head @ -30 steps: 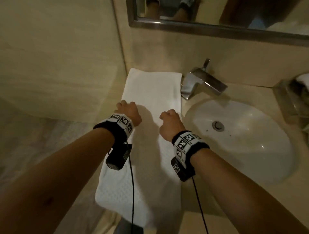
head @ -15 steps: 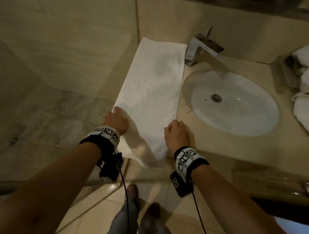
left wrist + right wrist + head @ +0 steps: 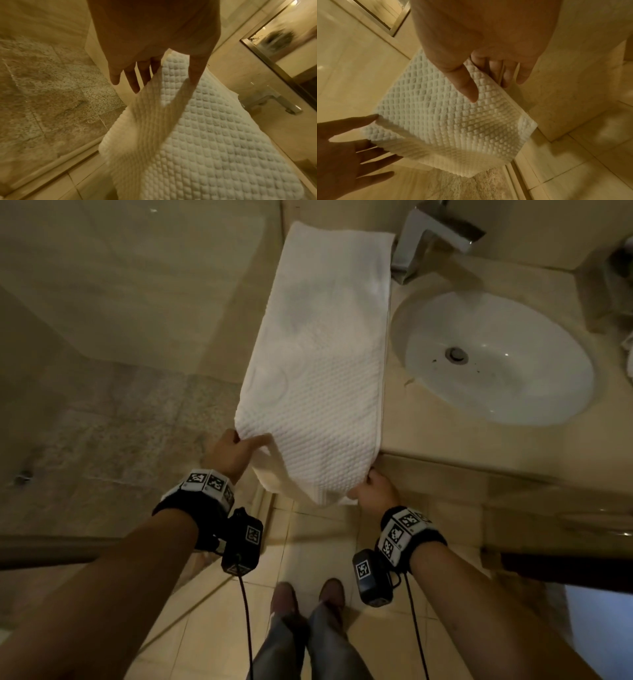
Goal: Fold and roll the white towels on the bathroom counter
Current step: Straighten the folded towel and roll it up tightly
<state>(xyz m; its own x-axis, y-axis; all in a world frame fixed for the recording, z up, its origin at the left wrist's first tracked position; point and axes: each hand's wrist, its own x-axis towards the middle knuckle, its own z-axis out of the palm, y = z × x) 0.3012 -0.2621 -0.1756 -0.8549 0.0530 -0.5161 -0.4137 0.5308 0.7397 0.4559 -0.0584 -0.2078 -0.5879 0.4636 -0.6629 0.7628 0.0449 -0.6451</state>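
From the head view, a long white towel (image 3: 322,350) is being laid lengthwise along the counter (image 3: 445,446), to the left of the sink (image 3: 496,357) and the faucet (image 3: 435,231), with its near end hanging over the counter's front edge. That near end is being held at its two corners: the left corner by the left hand (image 3: 233,455), the right corner by the right hand (image 3: 375,491).

From the left wrist view, the left hand (image 3: 154,40) is being shown with the towel (image 3: 205,135) pinched between thumb and nearly straight fingers (image 3: 132,79).

From the right wrist view, the towel (image 3: 447,121) is being pinched between the right hand's (image 3: 488,40) thumb on top and fingers (image 3: 508,73) underneath; each hand's grip is clamped on the towel.
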